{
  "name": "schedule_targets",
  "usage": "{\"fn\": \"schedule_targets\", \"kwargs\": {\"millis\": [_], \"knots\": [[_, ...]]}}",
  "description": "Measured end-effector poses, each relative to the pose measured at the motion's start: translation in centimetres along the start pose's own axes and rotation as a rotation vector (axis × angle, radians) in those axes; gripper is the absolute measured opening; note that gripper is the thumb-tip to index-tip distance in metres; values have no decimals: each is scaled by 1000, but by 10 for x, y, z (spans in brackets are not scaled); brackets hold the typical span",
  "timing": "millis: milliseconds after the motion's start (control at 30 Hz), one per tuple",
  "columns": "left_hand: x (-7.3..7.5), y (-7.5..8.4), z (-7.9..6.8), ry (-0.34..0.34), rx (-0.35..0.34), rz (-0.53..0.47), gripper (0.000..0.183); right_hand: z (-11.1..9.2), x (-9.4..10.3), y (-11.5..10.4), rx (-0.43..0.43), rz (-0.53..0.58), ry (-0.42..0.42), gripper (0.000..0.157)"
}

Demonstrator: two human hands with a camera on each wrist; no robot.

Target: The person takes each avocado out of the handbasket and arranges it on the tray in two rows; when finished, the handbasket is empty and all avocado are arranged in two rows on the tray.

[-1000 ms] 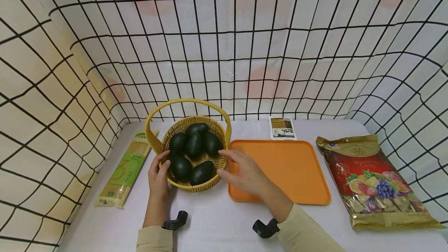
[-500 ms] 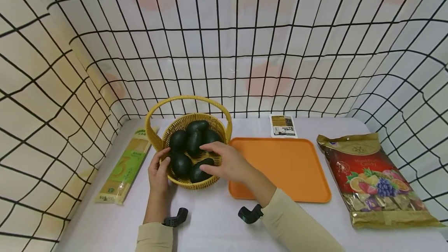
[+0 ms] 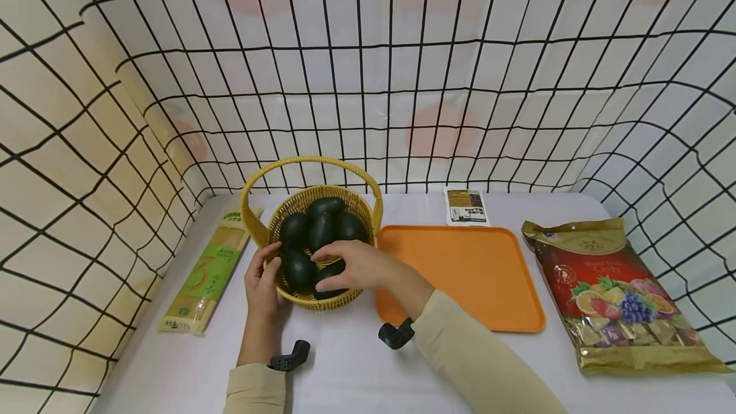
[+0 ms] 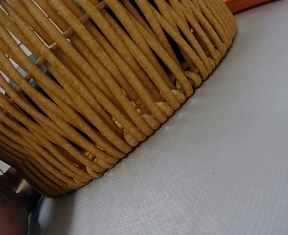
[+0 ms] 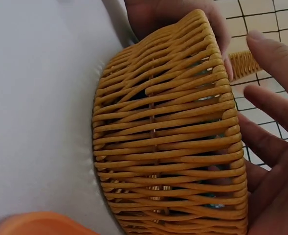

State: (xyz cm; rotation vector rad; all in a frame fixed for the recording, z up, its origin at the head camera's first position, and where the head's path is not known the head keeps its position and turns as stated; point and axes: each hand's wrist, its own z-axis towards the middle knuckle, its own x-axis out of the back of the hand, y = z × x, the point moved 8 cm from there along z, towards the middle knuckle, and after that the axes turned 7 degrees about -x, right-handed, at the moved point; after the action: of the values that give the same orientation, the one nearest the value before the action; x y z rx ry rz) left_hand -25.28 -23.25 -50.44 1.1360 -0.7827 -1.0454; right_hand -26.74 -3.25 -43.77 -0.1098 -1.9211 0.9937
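Observation:
A yellow wicker basket [image 3: 339,304] with a tall arched handle holds several dark green avocados [image 3: 322,232]. My left hand [image 3: 261,283] grips the basket's left rim, fingers inside and thumb over the edge. In the left wrist view the woven basket wall [image 4: 109,83] fills most of the picture. My right hand [image 3: 359,267] reaches over the right rim, its thumb and index finger spread above the front avocado [image 3: 330,283], partly covering it. Seen from the right wrist, the right hand's fingers [image 5: 268,100] stand apart and extend past the basket's rim.
An orange tray [image 3: 466,280] lies right of the basket, partly under the right forearm. A small white-and-brown packet [image 3: 466,207] is behind it. A large candy bag [image 3: 615,299] lies far right, a noodle pack [image 3: 209,273] left. Black netting [image 3: 391,91] surrounds the table.
My right hand has moved left from the basket's right rim to over the front avocado, its fingers lowering into the basket. The left hand stays on the rim.

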Motion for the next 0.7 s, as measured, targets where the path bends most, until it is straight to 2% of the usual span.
{"fn": "schedule_targets", "kwargs": {"millis": [500,700], "knots": [[1,0,1,18,-12,6,33,16,-10,6,-75,-178,-154,52],[1,-1,0,15,-17,-5,33,18,-13,8,-79,-223,-175,52]]}}
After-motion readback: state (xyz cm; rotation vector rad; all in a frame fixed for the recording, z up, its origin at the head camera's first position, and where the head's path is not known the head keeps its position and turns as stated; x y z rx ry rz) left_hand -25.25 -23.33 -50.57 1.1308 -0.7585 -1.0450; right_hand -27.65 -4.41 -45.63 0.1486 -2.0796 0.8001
